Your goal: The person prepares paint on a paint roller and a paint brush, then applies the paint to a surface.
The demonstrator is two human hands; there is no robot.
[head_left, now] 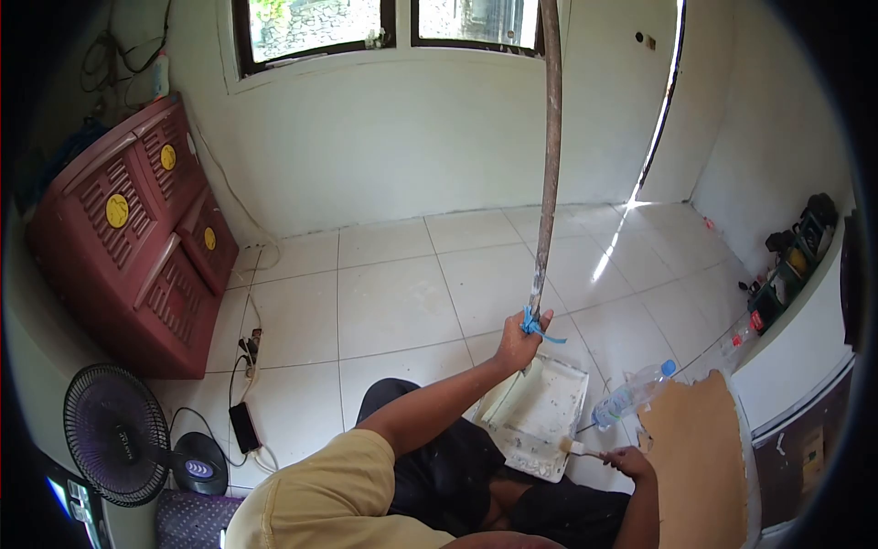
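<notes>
My left hand [519,343] is closed around the lower end of a long, paint-stained wooden pole [549,165], which rises almost upright past the window. A blue string [538,327] is tied around the pole just above my fingers. My right hand [633,460] holds a small paintbrush [578,447], its bristles pointing left at the edge of a white paint tray [553,403] on the tiled floor. I am sitting on the floor in dark trousers, with the tray in front of my knees.
A clear plastic bottle with a blue cap [631,393] lies right of the tray beside a brown board [700,462]. A red plastic drawer cabinet [137,238] stands at the left, with a fan [119,430] and a power strip [249,348] with cables below it. A cluttered shelf [786,265] runs along the right wall.
</notes>
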